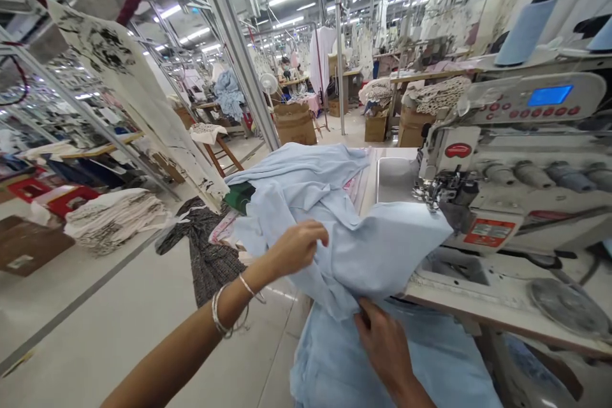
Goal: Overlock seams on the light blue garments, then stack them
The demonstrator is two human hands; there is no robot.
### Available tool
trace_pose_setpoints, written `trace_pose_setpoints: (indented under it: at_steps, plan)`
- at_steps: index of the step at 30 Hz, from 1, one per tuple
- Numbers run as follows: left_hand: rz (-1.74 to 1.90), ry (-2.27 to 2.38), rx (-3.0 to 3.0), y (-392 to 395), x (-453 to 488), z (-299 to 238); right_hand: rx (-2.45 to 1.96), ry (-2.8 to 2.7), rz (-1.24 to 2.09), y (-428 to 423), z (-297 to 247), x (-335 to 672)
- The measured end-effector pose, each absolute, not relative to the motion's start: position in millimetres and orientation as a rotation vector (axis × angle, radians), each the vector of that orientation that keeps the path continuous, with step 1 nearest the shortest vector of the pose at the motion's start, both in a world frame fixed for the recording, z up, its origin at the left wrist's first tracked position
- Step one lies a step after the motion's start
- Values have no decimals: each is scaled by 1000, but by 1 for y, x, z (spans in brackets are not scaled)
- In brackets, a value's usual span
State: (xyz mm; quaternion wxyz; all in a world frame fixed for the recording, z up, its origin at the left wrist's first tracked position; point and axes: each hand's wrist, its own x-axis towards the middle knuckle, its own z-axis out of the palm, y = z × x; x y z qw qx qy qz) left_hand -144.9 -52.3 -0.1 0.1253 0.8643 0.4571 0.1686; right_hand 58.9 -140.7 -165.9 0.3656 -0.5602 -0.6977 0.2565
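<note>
A light blue garment (377, 248) lies crumpled over the table edge, and its far right corner reaches under the needle area of the sewing machine (459, 159). My left hand (301, 247) is closed on a fold of this garment at its left part. Lower down, my right hand (382, 338) pinches the garment's near edge between thumb and fingers. Beneath my right hand hangs a stack of light blue fabric (329, 357) below the table. More blue cloth (306, 162) is bunched on the table behind the garment.
Thread cones (526, 32) stand above the machine at right. A metal post (239, 44) rises beyond the table, with a printed cloth strip (143, 108) hanging at left. On the floor lie a dark knitted garment (210, 261) and a stack of printed pieces (112, 220).
</note>
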Motion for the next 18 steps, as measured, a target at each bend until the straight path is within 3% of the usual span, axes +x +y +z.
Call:
trace_pose_setpoints:
  at_steps: [7,12,18]
  plan:
    - [119,906,2074,-47,-79,25,-932,-1751,-123,-142,-104,83]
    - [-92,714,1911,-23,-59,36,-929,-1569,-208,-128,-66,91]
    - [-11,735,1815,-4,-56,38,-1088,-1372,-131,-118,-72,93]
